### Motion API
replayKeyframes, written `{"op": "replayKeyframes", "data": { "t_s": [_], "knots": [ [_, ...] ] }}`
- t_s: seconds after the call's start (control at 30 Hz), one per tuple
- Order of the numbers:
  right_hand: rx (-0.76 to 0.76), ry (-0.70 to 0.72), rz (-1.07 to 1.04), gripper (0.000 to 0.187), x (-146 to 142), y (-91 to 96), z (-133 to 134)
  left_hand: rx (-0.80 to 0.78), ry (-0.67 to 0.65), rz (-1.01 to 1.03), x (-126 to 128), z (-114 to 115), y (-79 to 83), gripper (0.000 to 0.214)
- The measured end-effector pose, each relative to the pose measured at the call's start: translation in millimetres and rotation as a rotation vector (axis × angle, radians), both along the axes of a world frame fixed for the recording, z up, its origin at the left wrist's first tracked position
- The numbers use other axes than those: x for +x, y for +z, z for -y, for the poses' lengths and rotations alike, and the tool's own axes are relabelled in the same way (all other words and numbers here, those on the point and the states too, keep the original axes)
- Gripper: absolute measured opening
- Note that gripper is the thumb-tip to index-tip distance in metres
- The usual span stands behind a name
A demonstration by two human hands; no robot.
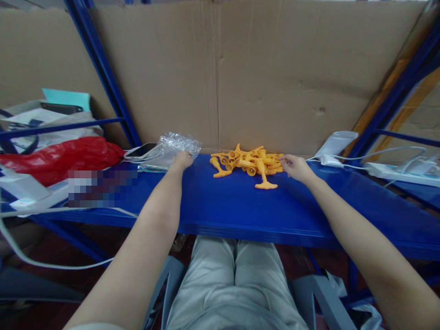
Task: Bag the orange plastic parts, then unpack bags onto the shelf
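Observation:
On the blue table (220,206) lies a heap of yellow plastic pieces (252,161) with T-shaped handles, some with threaded shafts and round cup-like ends. One T-handled piece (265,184) sticks out toward the front, and another yellow piece (220,168) lies at the left side. My right hand (297,168) is at the right edge of the heap, thumb and fingers apart, fingertips touching or very near the outer pieces. To the left, my left hand (183,160) is closed at the edge of a crumpled clear plastic bag (168,149); its fingertips are partly hidden.
A phone (144,150) with a white cable lies behind the bags. A red plastic bag (68,158) and white boxes fill the left side. Cardboard (220,73) walls the back. A white power strip (402,172) and cables sit at right, near blue frame posts (378,105).

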State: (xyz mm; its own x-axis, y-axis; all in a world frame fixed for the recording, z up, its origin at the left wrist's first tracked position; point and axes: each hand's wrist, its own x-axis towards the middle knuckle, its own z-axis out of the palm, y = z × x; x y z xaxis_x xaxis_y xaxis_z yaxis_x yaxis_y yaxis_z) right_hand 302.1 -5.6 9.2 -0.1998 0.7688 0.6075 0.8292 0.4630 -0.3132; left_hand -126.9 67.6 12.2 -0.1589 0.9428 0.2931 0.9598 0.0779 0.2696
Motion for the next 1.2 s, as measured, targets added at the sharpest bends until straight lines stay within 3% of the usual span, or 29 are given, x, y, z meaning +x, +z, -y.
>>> {"op": "replayKeyframes", "data": {
  "t_s": [0.1,0.2,0.37,0.43,0.53,0.63,0.73,0.87,1.07,1.2],
  "knots": [
    [-0.113,0.039,0.022,0.027,-2,-1.4,-1,-0.028,-0.026,-0.004,18,-4,13.1,0.04],
    [-0.187,0.049,0.059,0.029,-8,-4.6,-2,-0.106,-0.226,-0.089,42,0,32.8,0.036],
    [0.025,0.041,0.239,0.042,-23,-10.4,0,-0.281,-0.575,-0.175,90,26,53.9,0.033],
    [0.14,0.073,0.372,0.047,-29,-11.4,3,-0.227,-0.681,-0.134,110,37,48.7,0.029],
    [0.247,0.074,0.572,0.054,-38,-12.2,8,-0.033,-0.773,-0.107,134,46,28.2,0.029],
    [0.27,0.061,0.693,0.056,-43,-13.5,10,0.2,-0.695,-0.084,145,48,4.7,0.026],
    [0.28,0.059,0.73,0.053,-45,-14.7,10,0.3,-0.649,-0.04,145,49,-9.2,0.023],
    [0.324,0.083,0.739,0.052,-46,-12.9,11,0.396,-0.626,0.077,143,53,-10.7,0.027],
    [0.343,0.128,0.724,0.039,-41,-3.8,13,0.491,-0.874,0.115,150,68,-2.9,0.024],
    [0.344,0.089,0.648,0.026,-34,0.5,13,0.449,-0.999,0.102,156,82,-1.8,0.033]
  ]
}}
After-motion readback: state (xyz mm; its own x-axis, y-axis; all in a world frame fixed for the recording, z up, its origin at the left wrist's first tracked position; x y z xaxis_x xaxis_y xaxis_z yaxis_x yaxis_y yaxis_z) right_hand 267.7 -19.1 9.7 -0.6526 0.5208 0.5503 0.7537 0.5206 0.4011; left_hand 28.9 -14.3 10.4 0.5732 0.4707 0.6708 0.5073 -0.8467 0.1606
